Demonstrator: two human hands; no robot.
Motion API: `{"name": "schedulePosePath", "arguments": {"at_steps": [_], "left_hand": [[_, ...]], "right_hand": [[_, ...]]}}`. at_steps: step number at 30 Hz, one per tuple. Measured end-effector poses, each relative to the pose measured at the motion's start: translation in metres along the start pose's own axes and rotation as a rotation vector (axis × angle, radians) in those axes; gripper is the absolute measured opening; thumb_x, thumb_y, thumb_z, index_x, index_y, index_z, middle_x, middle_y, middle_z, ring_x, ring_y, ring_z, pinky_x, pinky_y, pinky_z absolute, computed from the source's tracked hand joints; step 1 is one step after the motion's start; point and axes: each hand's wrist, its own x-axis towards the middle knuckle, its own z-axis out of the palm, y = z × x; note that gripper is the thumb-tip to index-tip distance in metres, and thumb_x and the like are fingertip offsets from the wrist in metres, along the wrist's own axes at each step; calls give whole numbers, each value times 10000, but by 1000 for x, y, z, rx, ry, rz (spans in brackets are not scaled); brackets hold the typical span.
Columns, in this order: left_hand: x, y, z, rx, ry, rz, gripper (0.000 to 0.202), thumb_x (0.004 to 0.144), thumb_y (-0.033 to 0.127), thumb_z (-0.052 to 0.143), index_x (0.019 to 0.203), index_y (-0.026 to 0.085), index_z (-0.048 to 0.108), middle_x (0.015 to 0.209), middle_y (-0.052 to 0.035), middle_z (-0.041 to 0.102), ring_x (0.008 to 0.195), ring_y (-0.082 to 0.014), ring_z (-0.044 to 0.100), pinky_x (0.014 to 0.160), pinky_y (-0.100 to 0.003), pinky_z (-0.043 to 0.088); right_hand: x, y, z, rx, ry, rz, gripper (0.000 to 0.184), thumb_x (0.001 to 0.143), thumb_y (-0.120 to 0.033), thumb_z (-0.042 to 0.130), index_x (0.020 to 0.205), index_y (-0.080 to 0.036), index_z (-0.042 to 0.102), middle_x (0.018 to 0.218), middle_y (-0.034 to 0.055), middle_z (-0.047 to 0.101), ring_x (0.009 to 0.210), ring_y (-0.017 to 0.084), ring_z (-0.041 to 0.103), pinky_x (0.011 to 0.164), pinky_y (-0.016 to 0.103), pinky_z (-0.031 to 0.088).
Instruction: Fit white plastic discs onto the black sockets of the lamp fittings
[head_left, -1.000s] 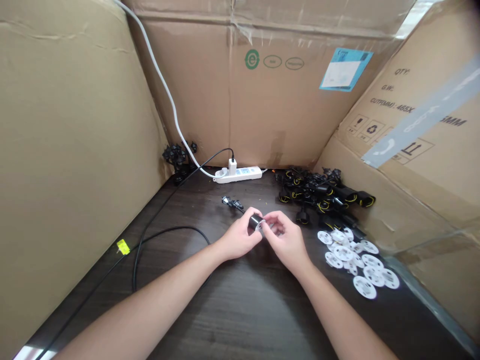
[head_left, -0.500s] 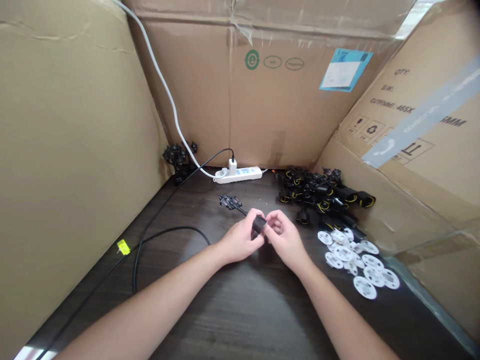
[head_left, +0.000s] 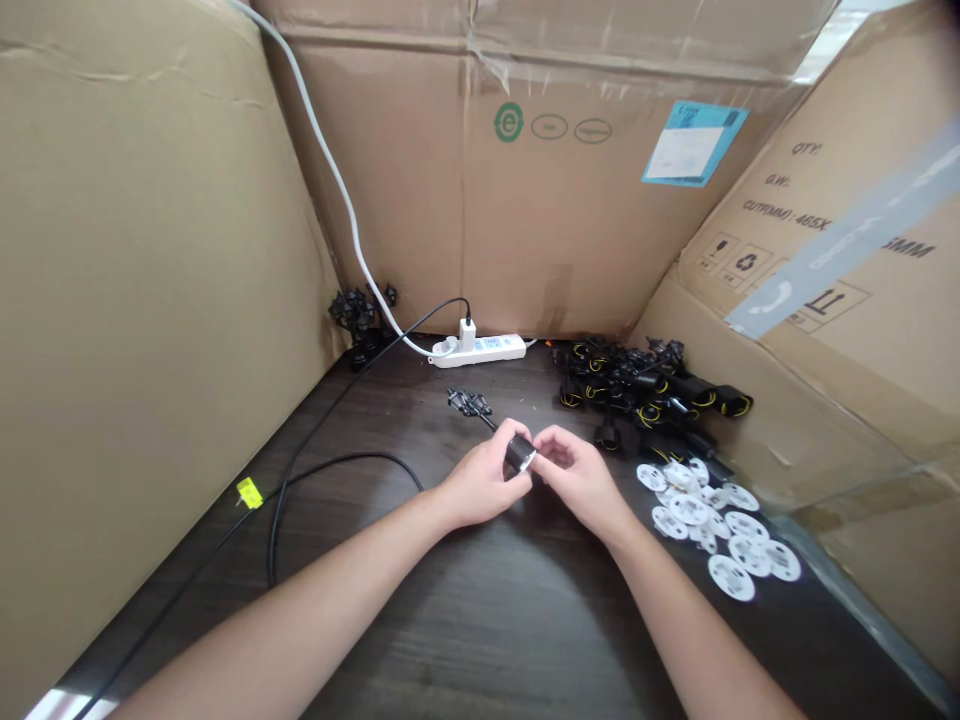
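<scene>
Cardboard walls (head_left: 150, 250) around dark table (head_left: 450, 620), black socket (head_left: 517, 452)

Left hand (head_left: 480, 485) and right hand (head_left: 581, 480) pinching small black socket (head_left: 519, 453) between fingertips, white discs (head_left: 716, 520) right of right hand, black socket pile (head_left: 645, 390) beyond

On the right box (head_left: 862, 400), upper right of the frame, I read "QTY:", "G.W.:", "CUT(MM): 465X" and, past the tape (head_left: 847, 243), "5MM". Below, a boxed sign (head_left: 834, 300) shows "11". The back box (head_left: 525, 240) carries a green circled "e", top centre. The label (head_left: 694, 143) is too small for me to read.
</scene>
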Motion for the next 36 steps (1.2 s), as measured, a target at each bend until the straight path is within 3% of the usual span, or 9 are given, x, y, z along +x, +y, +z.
{"name": "schedulePosePath", "arguments": {"at_steps": [9,15,22,36], "left_hand": [[1,-1,0,-52,7,-5,267,860,208,569,1100,233,454,830,48,561,684,-125,501,661,-249,400],[2,1,1,-83,23,-6,283,851,197,587,1093,236,445,819,59,578,640,-105,504,612,-229,387],[1,5,0,-155,2,-5,284,854,180,582,1090,235,434,815,57,581,650,-101,508,607,-217,398],[0,5,-2,-207,-25,3,183,906,214,530,1069,221,447,815,49,577,703,-117,520,679,-244,408]], "right_hand": [[-2,0,5,-83,-29,3,261,889,-448,642,826,-194,641,718,1,611,625,150,530,584,255,437],[-3,-4,6,-23,-57,17,327,921,-490,602,784,-194,611,670,-19,549,599,137,487,579,247,400],[-4,-4,5,-122,-112,8,401,976,-514,511,736,-197,557,625,-27,499,597,142,479,582,252,357],[-4,-3,5,-250,-101,-77,373,992,-413,463,689,-205,524,631,-21,520,604,151,497,604,260,353]]}}
